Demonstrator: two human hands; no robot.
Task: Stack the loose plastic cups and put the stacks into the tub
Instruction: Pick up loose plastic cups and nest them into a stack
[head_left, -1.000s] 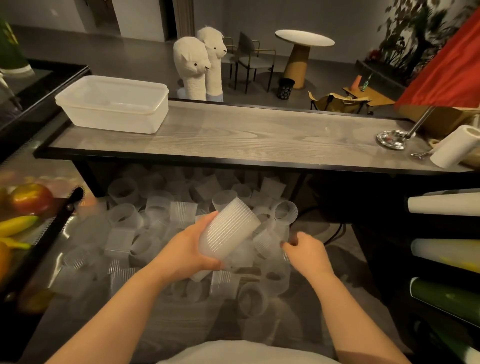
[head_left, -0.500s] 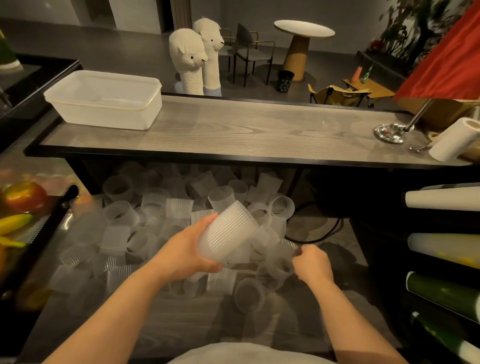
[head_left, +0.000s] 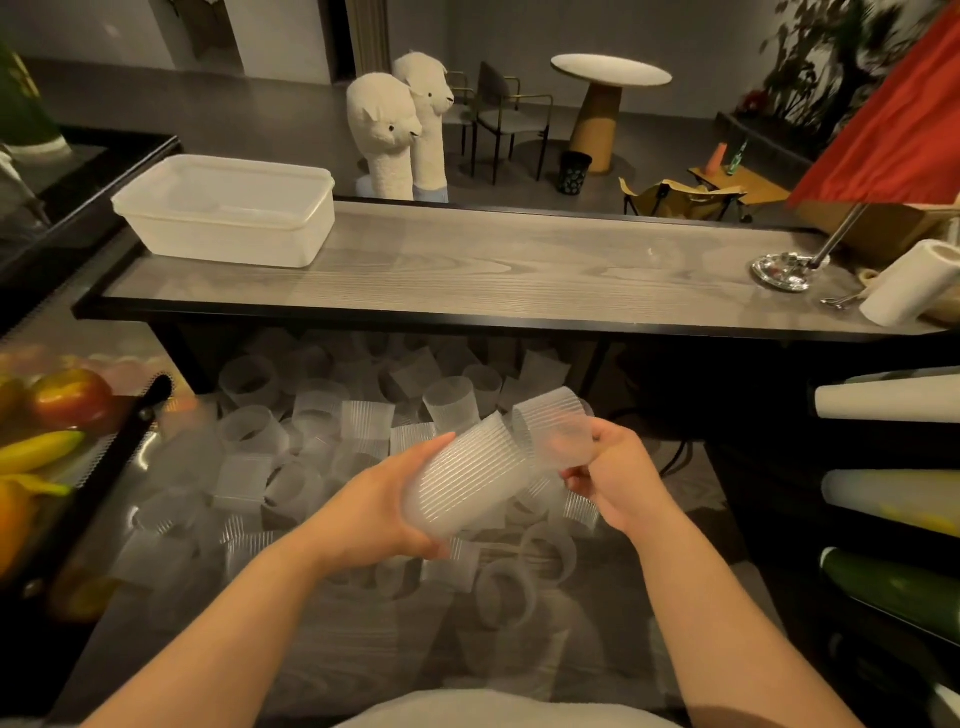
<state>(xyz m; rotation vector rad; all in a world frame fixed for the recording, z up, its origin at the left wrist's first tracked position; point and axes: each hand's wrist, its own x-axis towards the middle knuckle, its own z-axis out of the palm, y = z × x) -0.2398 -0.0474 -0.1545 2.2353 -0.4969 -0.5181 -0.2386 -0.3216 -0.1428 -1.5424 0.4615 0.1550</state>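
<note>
My left hand (head_left: 371, 512) grips a stack of ribbed clear plastic cups (head_left: 467, 475), tilted with its mouth pointing up and right. My right hand (head_left: 615, 475) holds a single clear cup (head_left: 553, 428) right at the mouth of that stack. Several loose cups (head_left: 317, 415) lie scattered on the low surface below and around both hands. The white translucent tub (head_left: 228, 210) stands on the left end of the grey wooden counter (head_left: 493, 265), well beyond my hands, and looks empty.
A fruit basket with an apple (head_left: 70, 397) and bananas sits at the left. Paper rolls (head_left: 883, 397) lie on shelves at the right. A paper towel roll (head_left: 911, 283) and a metal stand base (head_left: 784, 270) are on the counter's right end. Two alpaca figures (head_left: 395, 130) stand behind it.
My right hand picked a single cup out of the pile and lifted it to the mouth of the stack in my left hand. The left hand stayed about where it was.
</note>
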